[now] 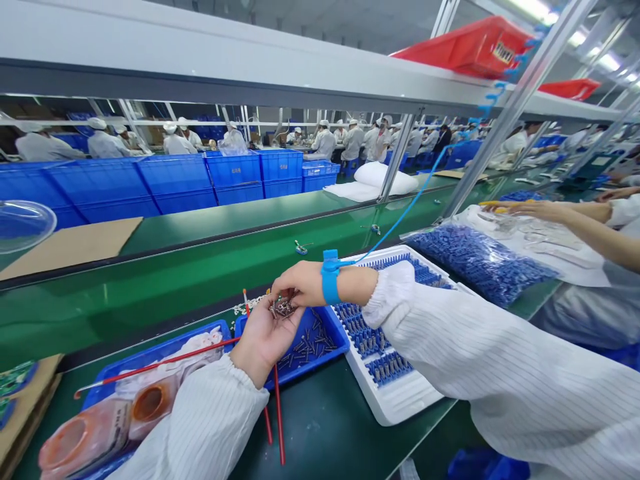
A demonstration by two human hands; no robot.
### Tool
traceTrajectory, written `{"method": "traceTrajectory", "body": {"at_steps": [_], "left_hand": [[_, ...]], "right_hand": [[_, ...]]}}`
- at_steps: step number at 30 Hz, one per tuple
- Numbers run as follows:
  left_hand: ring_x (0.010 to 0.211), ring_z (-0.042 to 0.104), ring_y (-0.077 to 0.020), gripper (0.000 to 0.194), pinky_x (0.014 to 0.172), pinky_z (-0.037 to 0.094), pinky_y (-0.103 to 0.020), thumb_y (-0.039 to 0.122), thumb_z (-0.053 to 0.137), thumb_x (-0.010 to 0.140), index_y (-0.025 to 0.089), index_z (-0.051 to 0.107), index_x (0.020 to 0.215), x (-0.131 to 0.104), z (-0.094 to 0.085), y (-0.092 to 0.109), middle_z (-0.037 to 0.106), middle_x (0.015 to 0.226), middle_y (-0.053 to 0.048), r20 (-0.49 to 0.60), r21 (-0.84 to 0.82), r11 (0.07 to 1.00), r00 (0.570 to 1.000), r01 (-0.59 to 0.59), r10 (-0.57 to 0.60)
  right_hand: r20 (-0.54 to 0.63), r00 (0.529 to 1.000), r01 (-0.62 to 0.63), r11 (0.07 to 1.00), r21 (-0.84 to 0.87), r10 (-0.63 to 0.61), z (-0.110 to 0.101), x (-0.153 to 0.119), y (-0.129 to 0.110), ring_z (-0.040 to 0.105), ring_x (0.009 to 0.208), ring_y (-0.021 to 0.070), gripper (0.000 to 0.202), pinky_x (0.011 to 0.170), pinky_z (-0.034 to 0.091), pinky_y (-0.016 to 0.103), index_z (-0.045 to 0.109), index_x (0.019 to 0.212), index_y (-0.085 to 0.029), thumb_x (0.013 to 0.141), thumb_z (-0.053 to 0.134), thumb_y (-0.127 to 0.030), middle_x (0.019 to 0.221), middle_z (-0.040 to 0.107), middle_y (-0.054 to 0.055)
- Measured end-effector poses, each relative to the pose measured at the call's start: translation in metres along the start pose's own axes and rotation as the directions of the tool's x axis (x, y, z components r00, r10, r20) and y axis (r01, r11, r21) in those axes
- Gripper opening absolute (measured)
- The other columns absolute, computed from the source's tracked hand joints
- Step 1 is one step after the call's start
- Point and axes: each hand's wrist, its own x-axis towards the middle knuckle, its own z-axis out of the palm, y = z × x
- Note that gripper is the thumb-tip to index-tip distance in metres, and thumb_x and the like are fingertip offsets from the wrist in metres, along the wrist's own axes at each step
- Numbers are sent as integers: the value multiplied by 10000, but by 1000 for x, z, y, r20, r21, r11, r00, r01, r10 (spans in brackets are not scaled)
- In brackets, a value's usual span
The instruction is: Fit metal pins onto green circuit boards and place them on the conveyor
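Left hand [264, 333] cups tiny, seemingly metal parts [283, 307], glinting silver.

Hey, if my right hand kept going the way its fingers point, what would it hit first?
The right hand points left and down into the small metal parts cupped in the left hand; its fingertips look already on them.

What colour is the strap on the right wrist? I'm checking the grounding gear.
Bright blue; the wrist strap shows clearly in the head view, with a blue coiled cord attached.

a label on the red bin [470, 47] overhead is too blurred to read
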Motion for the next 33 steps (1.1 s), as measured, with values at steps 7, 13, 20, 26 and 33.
{"method": "traceTrajectory", "body": {"at_steps": [7, 13, 20, 26, 33], "left_hand": [[685, 660, -208, 283, 626, 585, -312, 88, 346, 898, 54, 590, 760, -4, -2, 0, 638, 660, -108, -20, 22, 999, 999, 37, -37], [633, 637, -166, 251, 611, 581, -266, 76, 354, 901, 45, 568, 773, -13, -1, -1, 614, 674, -106, -50, 56, 994, 994, 97, -94], [439, 428, -40, 217, 302, 308, -70, 121, 378, 907, 53, 519, 757, -24, -5, 4, 468, 656, -52, -18, 117, 951, 958, 287, -287], [353, 287, -6, 237, 252, 170, -84, 192, 367, 936, 98, 491, 757, -24, -5, 7, 328, 614, 43, -30, 186, 936, 954, 299, -299], [341, 278, 8, 245, 255, 146, -80, 164, 394, 930, 129, 437, 691, -30, -4, 5, 312, 598, 61, -42, 297, 940, 986, 168, -163]], "right_hand": [[-94, 995, -29, 996, 80, 37, 5, -3, 5, 599, 771, 133, 363, 673, 439, 188, 650, 929, -95, 664, 642, 153, 817, 624, 18], [-213, 977, 62, 985, 162, -27, 10, -16, 8, 582, 755, 133, 350, 669, 457, 183, 660, 901, -69, 640, 644, 165, 819, 600, 34], [-380, 924, 166, 945, 281, -49, 22, -28, 14, 576, 720, 115, 287, 663, 468, 159, 648, 871, -58, 663, 677, 138, 791, 592, 23], [-469, 883, 198, 913, 356, -9, 28, -27, 15, 577, 717, 107, 317, 660, 473, 154, 639, 835, -91, 640, 648, 159, 787, 586, -2], [-515, 857, 241, 890, 387, -8, 26, -30, 11, 571, 691, 91, 314, 647, 482, 152, 622, 828, -114, 643, 676, 134, 771, 573, -23]]}}
